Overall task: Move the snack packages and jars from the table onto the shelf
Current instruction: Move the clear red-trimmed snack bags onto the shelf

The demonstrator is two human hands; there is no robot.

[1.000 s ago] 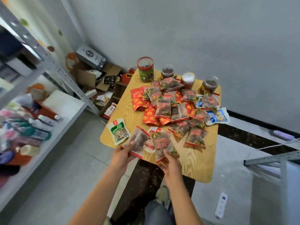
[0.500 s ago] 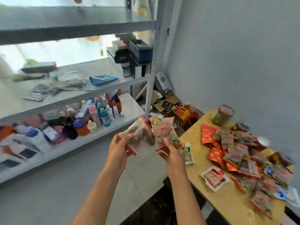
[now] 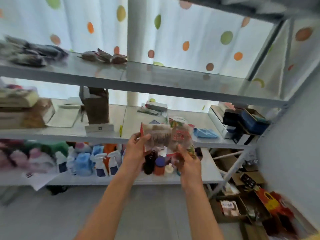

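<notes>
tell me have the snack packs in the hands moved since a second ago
Yes. The snack packs were low over the table; now the left hand and right hand hold them up in front of the shelf, away from the table.

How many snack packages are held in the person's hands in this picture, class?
2. One snack package is gripped by the left hand; the other package, with red print, is gripped by the right hand. They overlap, so another could be hidden behind.

You hold two clear, red-edged snack packages [image 3: 167,136] upright, side by side, before the grey shelf [image 3: 155,80].
</notes>
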